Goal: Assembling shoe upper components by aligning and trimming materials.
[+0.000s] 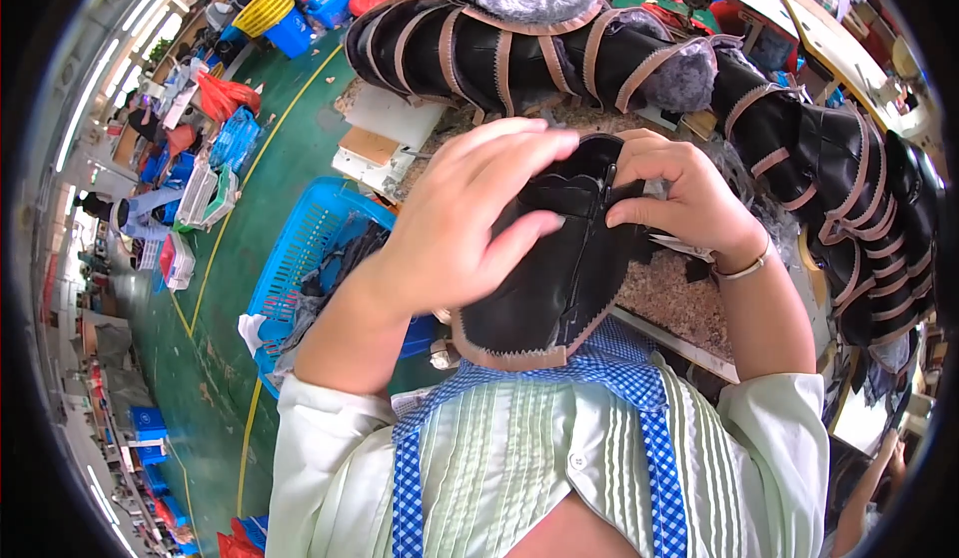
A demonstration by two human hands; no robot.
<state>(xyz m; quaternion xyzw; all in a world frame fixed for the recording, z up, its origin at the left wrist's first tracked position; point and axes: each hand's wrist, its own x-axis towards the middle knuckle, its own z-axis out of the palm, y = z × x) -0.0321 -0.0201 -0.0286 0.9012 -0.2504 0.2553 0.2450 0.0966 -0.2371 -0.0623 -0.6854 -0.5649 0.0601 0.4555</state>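
Note:
A black leather boot upper (529,288), with a zigzag-cut tan band along its near edge, lies in front of my chest. A lengthwise seam or zip runs down it, toward its right side. My right hand (684,188) grips the far right edge, thumb on the near face and fingers curled behind. Over the left part hovers my left hand (465,223), its fingers stretched and the thumb apart from them, slightly blurred. Whether the left fingertips touch the leather I cannot tell. Part of the upper is hidden behind that hand.
Behind my hands, a long row of similar black uppers (475,58) with tan bands and grey fur lining curves round to the right. A speckled work surface (679,303) lies beneath. At left, a blue plastic basket (290,258) holding dark scraps stands above the green floor (225,358).

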